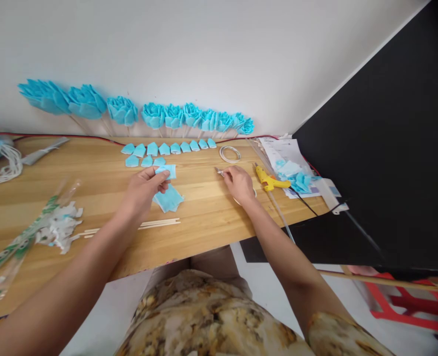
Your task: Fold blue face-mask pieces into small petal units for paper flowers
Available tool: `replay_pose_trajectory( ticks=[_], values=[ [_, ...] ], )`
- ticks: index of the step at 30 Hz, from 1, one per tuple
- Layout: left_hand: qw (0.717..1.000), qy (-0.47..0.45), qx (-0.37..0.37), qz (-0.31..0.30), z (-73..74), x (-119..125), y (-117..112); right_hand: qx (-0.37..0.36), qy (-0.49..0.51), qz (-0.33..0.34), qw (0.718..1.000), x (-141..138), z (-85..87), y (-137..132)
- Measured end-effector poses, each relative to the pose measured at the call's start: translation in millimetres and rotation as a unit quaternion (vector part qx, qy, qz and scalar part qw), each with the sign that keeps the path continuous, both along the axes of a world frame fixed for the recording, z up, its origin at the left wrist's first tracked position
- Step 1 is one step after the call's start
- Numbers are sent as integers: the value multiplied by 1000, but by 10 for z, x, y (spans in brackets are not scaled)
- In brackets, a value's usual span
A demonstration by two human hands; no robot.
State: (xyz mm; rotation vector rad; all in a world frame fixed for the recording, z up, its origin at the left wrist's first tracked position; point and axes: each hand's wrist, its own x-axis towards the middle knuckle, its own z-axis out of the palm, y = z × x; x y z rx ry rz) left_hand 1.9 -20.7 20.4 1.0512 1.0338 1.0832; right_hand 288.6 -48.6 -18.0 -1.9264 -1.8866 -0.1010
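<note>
Head view: the table's (200,200) front edge runs slantwise, right side ending nearer the wall (204,54). Both hands work well inside it, a stretch of bare wood between them. Back limit: the wall, flowers (122,110) lined up along it, petals (152,149) in 2 rows in front, 9 behind and 3 nearer. Right side tighter: glue gun (271,182) just beyond the right hand (238,183), then paper (284,149) with blue scraps (299,182) on it, then the black panel (382,143).

Hidden: left forearm crosses the sticks (161,224), so their middle is out of sight. Right hand and wrist cover part of the near ring (237,201); the far ring (230,154) is fully visible. Cord (6,164) and wrappers (22,242) are cut off at left.

Left hand (145,185): thumb and fingers closed on a blue piece (167,171), its free end sticking out to the right. Blue sheets (169,199) lie on the wood just below it. Right hand: fingers pinched on a small tool (218,170), dark tip pointing left toward the piece, well apart from it. Can't tell what type.
</note>
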Motion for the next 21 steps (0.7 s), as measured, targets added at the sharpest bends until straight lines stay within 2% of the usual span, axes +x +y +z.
replay_pose_trajectory(
  ticks=[9, 14, 16, 18, 21],
  values=[
    [999, -15, -23, -23, 57, 13, -42, 39, 174, -19, 984, 124, -78, 44],
    [998, -16, -37, -42, 66, 27, -53, 88, 305, -42, 947, 71, -1, 24],
    [998, -15, -40, -44, 63, 32, -52, 94, 308, -9, 947, -92, 106, -20],
    [998, -18, -42, -48, 56, 32, -51, 147, 231, 95, 957, -320, 251, -65],
    [997, -24, -47, -58, 44, 21, -52, 274, 105, 243, 925, -663, 462, -74]
  ],
)
